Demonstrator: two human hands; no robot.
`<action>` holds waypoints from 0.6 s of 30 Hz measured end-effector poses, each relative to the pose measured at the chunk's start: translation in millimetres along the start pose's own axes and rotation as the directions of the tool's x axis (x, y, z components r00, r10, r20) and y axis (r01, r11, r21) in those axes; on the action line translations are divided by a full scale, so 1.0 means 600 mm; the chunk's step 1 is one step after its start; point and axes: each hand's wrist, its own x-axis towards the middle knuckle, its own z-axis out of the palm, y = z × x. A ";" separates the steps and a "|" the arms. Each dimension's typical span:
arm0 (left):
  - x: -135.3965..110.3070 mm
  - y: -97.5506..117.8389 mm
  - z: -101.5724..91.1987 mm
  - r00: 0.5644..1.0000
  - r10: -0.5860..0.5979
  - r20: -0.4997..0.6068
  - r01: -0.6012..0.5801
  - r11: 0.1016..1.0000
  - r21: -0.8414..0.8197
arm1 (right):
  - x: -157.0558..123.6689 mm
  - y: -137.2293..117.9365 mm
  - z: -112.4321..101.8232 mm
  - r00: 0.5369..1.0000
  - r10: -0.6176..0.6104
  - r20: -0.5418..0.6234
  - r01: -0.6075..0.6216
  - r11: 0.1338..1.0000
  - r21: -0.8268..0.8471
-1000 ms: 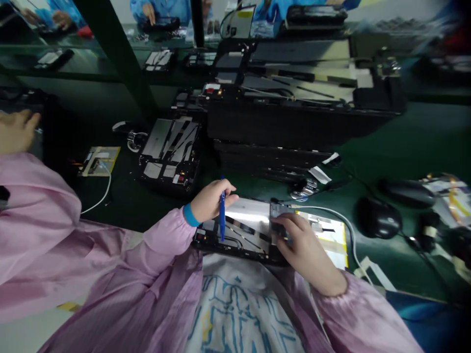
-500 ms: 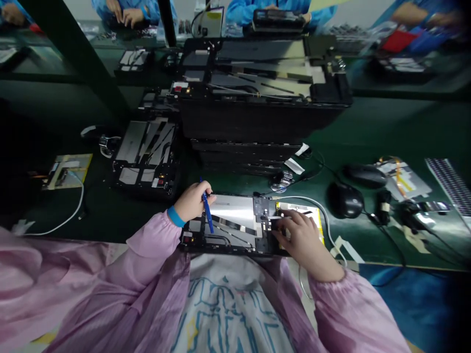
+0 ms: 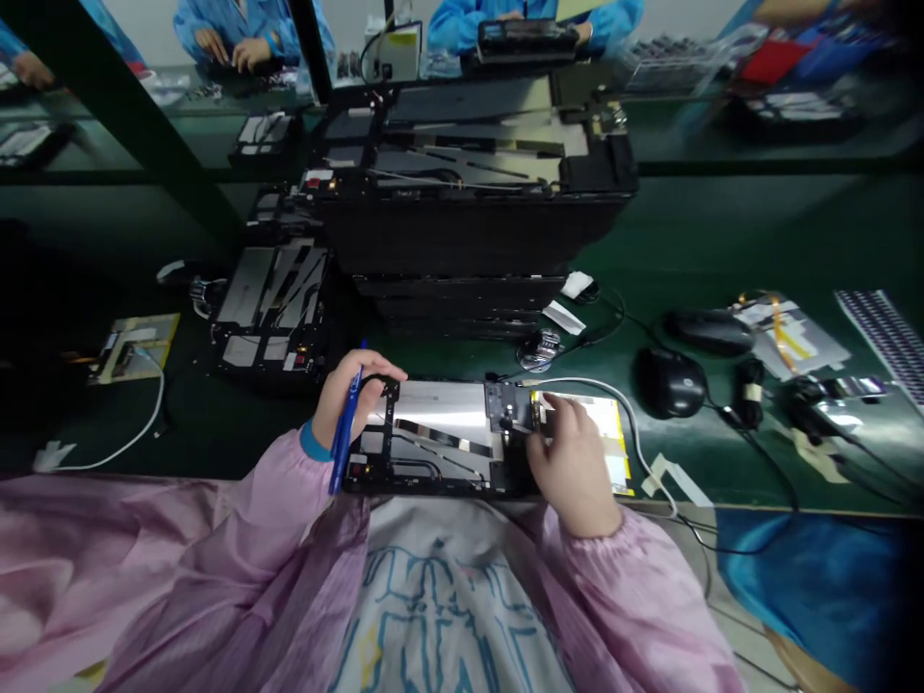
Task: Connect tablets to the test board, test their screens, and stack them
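An opened tablet (image 3: 440, 399), with silver plates and dark ribbon cables showing, lies at the bench's front edge before me. My left hand (image 3: 353, 399) is at its left end, closed on a slim blue pen-like tool (image 3: 345, 433) that points up and down across the palm. Over the tablet's right end, my right hand (image 3: 570, 457) has its fingers bent and drawn together. Whatever sits between those fingertips is hidden. Partly under this hand is a flat yellow-edged panel (image 3: 613, 433), and a white cable (image 3: 631, 423) curves around it.
A tall stack of similar tablets (image 3: 469, 231) stands behind, with a lower stack (image 3: 270, 308) to its left. On the right are black mice (image 3: 671, 385), cables and a silver part (image 3: 794, 337). Co-workers in blue sleeves (image 3: 252, 24) sit across the bench.
My left hand has shifted left, and the blue tool has swung from over the tablet to beside its left end. My right hand has moved slightly left. The view has shifted a little.
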 end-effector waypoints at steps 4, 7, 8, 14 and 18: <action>-0.011 0.037 0.011 0.997 -0.005 0.082 0.010 0.998 -0.062 | -0.020 0.021 -0.016 0.979 0.122 0.163 -0.145 0.980 0.138; -0.010 0.062 0.030 0.982 0.023 0.190 0.009 0.987 -0.163 | -0.031 0.007 -0.008 0.986 -0.038 0.163 0.000 0.974 0.225; -0.010 0.070 0.037 0.973 0.039 0.227 0.006 0.981 -0.193 | -0.033 -0.003 -0.001 0.988 -0.088 0.124 0.059 0.973 0.221; -0.018 0.094 0.072 0.960 0.014 0.281 0.067 0.958 -0.277 | -0.027 -0.052 0.038 0.876 -0.434 0.210 0.352 0.873 0.339; -0.017 0.100 0.094 0.931 -0.040 0.362 0.148 0.950 -0.274 | 0.021 -0.019 0.020 0.847 -0.483 0.221 0.317 0.794 0.518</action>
